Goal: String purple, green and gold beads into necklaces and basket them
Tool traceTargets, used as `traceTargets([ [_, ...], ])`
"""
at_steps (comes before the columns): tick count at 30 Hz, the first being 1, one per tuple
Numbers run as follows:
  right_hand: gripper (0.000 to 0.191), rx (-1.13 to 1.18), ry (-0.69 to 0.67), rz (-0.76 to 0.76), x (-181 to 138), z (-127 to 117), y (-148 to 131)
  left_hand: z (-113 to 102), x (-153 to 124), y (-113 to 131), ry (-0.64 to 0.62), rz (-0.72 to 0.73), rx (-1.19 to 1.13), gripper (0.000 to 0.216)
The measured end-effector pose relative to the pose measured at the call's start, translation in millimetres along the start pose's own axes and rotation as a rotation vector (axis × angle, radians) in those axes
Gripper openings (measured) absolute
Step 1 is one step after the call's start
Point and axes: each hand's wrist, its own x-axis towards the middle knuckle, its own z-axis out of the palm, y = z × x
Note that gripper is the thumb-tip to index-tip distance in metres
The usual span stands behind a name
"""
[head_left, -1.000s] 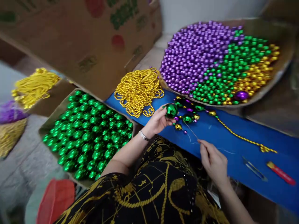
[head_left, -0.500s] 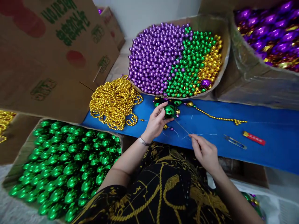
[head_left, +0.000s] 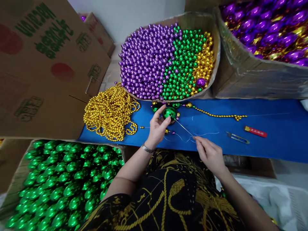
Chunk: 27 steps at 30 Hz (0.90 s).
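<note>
Basically, left hand [head_left: 156, 128] pinched the large green bead [head_left: 169, 113] over the blue table [head_left: 276, 144], just below the mixed-bead box [head_left: 192, 21] — needle [head_left: 184, 128] slanted from the bead's right side down-right to the right hand [head_left: 211, 155], thumb and forefinger closed narrow on its near end.

Gold bead strands [head_left: 110, 112], heap of green baubles [head_left: 67, 179], thread snips [head_left: 237, 137], red lighter [head_left: 255, 131]

On the table [head_left: 276, 141], a heap of bead strings [head_left: 109, 112] at the left, a big ball [head_left: 169, 113] in the left hand [head_left: 157, 128] in the middle, a box of small beads [head_left: 194, 21] just behind it, thread snips [head_left: 237, 138] then a lighter [head_left: 255, 131] to the right, and a box of balls [head_left: 16, 179] low at the front left.
</note>
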Motion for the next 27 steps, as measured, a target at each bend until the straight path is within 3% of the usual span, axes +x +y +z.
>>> traceTargets([
  [5,0.022,-0.02,-0.009,0.014,-0.6,2.0,-1.7,1.5,-3.6,3.9,0.003,0.069,0.029,0.052],
  [16,0.023,-0.012,-0.049,0.002,3.9,6.2,-5.2,-2.6,-12.9,15.9,0.033,-0.05,-0.144,0.04],
  [18,0.021,-0.017,-0.039,-0.004,3.2,3.6,-3.6,-7.2,-7.2,18.2,0.078,-0.115,-0.228,0.041],
  [22,0.02,-0.004,0.001,-0.01,2.3,-0.8,-0.9,-12.4,3.5,19.3,0.161,-0.407,-0.353,0.054],
  [24,0.02,0.001,0.0,-0.016,2.3,-1.3,-0.9,-10.3,3.6,18.8,0.117,-0.502,-0.363,0.06],
  [27,0.021,0.004,-0.015,-0.018,2.4,-1.1,-1.8,-3.5,-2.2,19.0,0.025,-0.476,-0.384,0.06],
])
